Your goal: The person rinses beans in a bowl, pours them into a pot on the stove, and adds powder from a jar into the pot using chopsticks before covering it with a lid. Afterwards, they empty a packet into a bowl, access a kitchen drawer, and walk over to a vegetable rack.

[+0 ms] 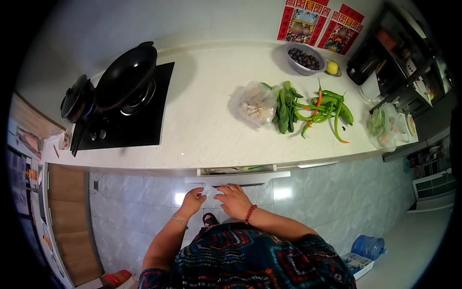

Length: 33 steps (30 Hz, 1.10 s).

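Both my hands are in front of the open drawer (237, 170), below the counter edge. Between them is a thin, whitish, see-through sheet (210, 193) that looks like plastic film or a bag; its exact kind is unclear. My left hand (193, 200) has its fingers curled at the sheet's left side. At the other side, my right hand (234, 201), with a red bead bracelet above it, bends its fingers over the sheet. Inside the drawer lie some thin items, partly hidden, one of them green.
On the counter (202, 120) are a bagged pale food (257, 104), leafy greens (286, 108), peppers (329, 108), a bowl of dark fruit (305, 60) and a bag of greens (383, 126). A wok (126, 79) and a lidded pot (77, 98) stand on the stove (139, 127).
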### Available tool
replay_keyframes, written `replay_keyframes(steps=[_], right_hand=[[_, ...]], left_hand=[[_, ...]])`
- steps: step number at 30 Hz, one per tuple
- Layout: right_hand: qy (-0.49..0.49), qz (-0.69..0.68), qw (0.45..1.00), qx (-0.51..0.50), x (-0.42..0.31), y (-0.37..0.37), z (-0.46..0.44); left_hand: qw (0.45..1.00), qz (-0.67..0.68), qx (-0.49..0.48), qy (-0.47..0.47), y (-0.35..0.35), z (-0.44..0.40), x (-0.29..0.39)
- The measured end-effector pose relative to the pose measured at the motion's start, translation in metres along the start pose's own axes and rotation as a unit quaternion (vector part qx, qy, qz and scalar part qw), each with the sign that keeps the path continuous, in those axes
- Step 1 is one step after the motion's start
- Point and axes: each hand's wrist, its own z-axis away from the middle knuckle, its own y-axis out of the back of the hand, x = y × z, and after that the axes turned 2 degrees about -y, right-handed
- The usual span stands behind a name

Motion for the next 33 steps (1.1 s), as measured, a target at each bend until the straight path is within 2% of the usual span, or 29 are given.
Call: replay_keyframes(steps=[3,4,6,7,9,10,11,12,13,14,15,16,18,20,21,22,24,26,27,28,30,32,33], right_hand=[[-0.024,-0.045,0.999,0.014,0.002,0.011,0.007],[-0.024,-0.043,0.999,0.018,0.000,0.016,0.006],[0.001,-0.135,0.987,0.087,-0.006,0.026,0.002],[0.021,-0.150,0.984,0.098,-0.011,0.033,-0.003],[0.041,-0.194,0.975,0.097,-0.018,0.039,-0.011],[0.060,-0.237,0.965,0.093,-0.019,0.042,-0.013],[0.052,-0.271,0.960,0.056,-0.018,0.044,-0.015],[0.053,-0.267,0.960,0.061,-0.014,0.046,-0.014],[-0.023,-0.355,0.934,-0.040,-0.008,0.047,-0.012],[-0.099,-0.435,0.884,-0.138,0.000,0.048,-0.011],[-0.093,-0.414,0.890,-0.164,0.014,0.045,-0.008],[-0.094,-0.414,0.892,-0.155,0.023,0.046,0.000],[-0.175,-0.424,0.880,-0.122,0.040,0.049,0.013],[-0.180,-0.423,0.888,-0.024,0.069,0.036,0.031],[-0.190,-0.387,0.902,0.026,0.073,0.042,0.040],[-0.167,-0.436,0.881,0.079,0.078,0.043,0.045],[-0.202,-0.317,0.922,0.088,0.079,0.055,0.052],[-0.202,-0.388,0.892,0.110,0.067,0.063,0.048],[-0.194,-0.388,0.895,0.099,0.060,0.064,0.041],[-0.185,-0.420,0.884,0.090,0.053,0.065,0.035],[-0.176,-0.448,0.873,0.080,0.029,0.074,0.023],[-0.130,-0.488,0.863,-0.025,-0.001,0.085,0.004],[-0.097,-0.471,0.876,-0.039,-0.007,0.084,-0.003]], left_hand=[[0.999,-0.002,-0.043,-0.027,-0.006,-0.001,0.010],[0.996,-0.027,-0.077,-0.022,-0.004,0.004,0.033],[0.985,-0.033,-0.162,-0.051,-0.016,0.006,0.050],[0.985,-0.035,-0.161,-0.055,-0.022,0.010,0.063],[0.935,-0.094,-0.149,-0.307,-0.033,0.026,0.098],[0.934,-0.096,-0.149,-0.311,-0.038,0.032,0.115],[0.914,-0.081,-0.166,-0.360,-0.042,0.037,0.132],[0.892,-0.067,-0.182,-0.409,-0.042,0.041,0.146],[0.889,-0.069,-0.184,-0.414,-0.037,0.044,0.161],[0.885,-0.121,-0.242,-0.378,-0.032,0.045,0.177],[0.875,-0.174,-0.299,-0.339,-0.031,0.043,0.187],[0.870,-0.178,-0.303,-0.346,-0.035,0.041,0.191],[0.848,-0.218,-0.329,-0.353,-0.042,0.037,0.191],[0.848,-0.136,-0.231,-0.458,-0.050,0.038,0.177],[0.847,-0.129,-0.208,-0.472,-0.053,0.036,0.177],[0.859,-0.107,-0.178,-0.467,-0.060,0.032,0.169],[0.875,-0.126,-0.209,-0.419,-0.060,0.026,0.167],[0.871,-0.091,-0.235,-0.422,-0.061,0.023,0.168],[0.862,-0.077,-0.267,-0.423,-0.064,0.018,0.167],[0.866,-0.076,-0.258,-0.421,-0.057,0.018,0.175],[0.825,-0.042,-0.401,-0.396,-0.045,0.025,0.192],[0.827,-0.005,-0.402,-0.392,-0.041,0.027,0.184],[0.825,0.030,-0.410,-0.388,-0.036,0.029,0.178]])
